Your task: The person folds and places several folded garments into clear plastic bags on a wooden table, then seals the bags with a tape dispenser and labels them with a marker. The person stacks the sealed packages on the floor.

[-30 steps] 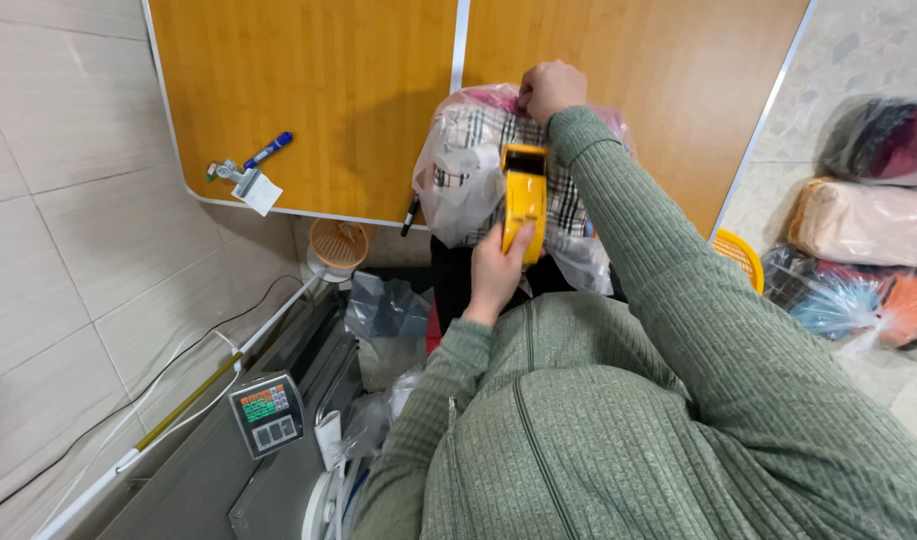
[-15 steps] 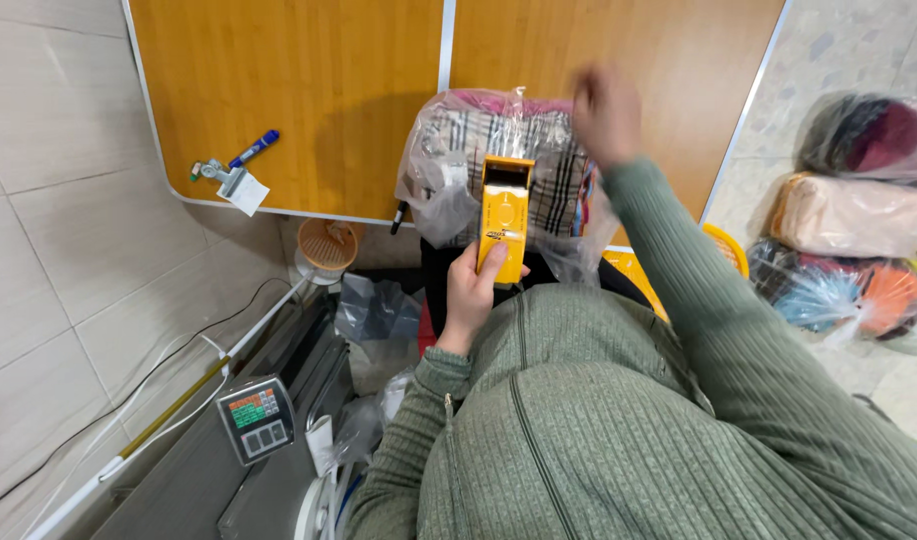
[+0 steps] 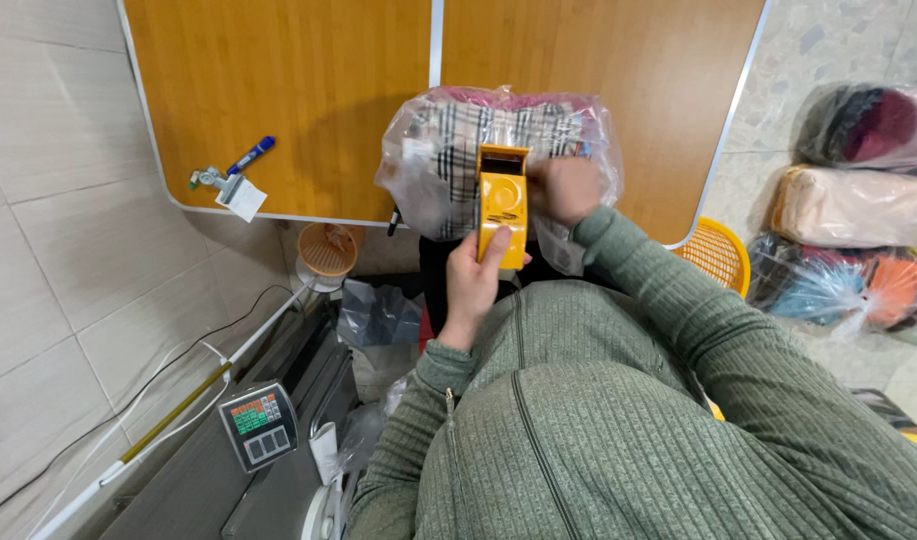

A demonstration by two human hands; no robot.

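Right hand [image 3: 567, 188] lowered from the far edge, now fisted on the clear bag of plaid clothing [image 3: 499, 150] at the wooden surface's [image 3: 309, 90] near edge, left hand [image 3: 479, 280] still grasping the yellow handheld device [image 3: 503, 200] against the bag.

**Around the table's edge**

We see a blue marker [image 3: 251, 155] and a white tag [image 3: 243, 196] on the wooden table [image 3: 299, 90]. Below it sit a small orange basket [image 3: 327, 249] and a scale display [image 3: 258, 424] — at right, bagged bundles [image 3: 849, 205].
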